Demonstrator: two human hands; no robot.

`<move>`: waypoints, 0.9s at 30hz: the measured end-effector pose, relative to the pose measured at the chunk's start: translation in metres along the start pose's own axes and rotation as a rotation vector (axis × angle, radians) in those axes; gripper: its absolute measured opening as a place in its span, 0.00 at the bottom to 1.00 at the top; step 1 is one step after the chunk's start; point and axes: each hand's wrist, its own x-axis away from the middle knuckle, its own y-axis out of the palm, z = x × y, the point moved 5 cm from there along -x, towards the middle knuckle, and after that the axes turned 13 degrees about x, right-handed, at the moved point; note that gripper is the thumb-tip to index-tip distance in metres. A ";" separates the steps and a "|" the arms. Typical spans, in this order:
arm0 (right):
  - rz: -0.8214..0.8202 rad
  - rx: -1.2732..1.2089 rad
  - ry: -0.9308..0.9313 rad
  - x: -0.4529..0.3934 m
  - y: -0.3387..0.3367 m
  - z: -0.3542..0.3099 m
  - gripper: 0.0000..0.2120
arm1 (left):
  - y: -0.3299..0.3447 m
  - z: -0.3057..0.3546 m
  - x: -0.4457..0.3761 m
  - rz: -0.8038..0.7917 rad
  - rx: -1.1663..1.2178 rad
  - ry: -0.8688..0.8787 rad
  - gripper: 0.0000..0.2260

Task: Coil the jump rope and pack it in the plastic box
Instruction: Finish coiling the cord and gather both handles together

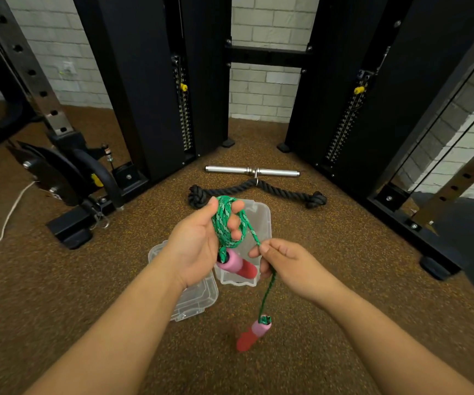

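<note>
A green jump rope (226,223) is looped several times around my left hand (198,243), which is raised palm up over the floor. One pink and red handle (237,265) hangs just below that hand. My right hand (290,266) pinches the free strand of rope between thumb and finger, and the other pink and red handle (254,333) dangles below it. A clear plastic box (196,303) lies on the floor under my hands, partly hidden by my left arm. Its clear lid (261,220) lies beside it, further away.
A black knotted rope attachment (258,191) and a metal bar (251,171) lie on the brown floor beyond the lid. Black weight-machine columns (150,81) rise left and right. A white cord (5,223) runs across the floor at the left.
</note>
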 end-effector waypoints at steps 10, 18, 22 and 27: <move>-0.210 0.253 -0.050 0.019 0.024 -0.015 0.13 | -0.010 0.003 0.001 0.086 -0.084 0.003 0.32; -0.033 -0.009 -0.090 0.014 -0.003 -0.025 0.11 | -0.013 -0.006 0.018 0.222 -1.023 -0.041 0.34; 0.126 -0.060 -0.021 0.010 -0.025 -0.019 0.14 | -0.013 -0.006 0.013 0.105 -1.108 -0.052 0.33; 0.225 -0.092 0.028 0.007 -0.029 -0.013 0.15 | -0.008 -0.009 0.003 0.037 -0.972 -0.098 0.24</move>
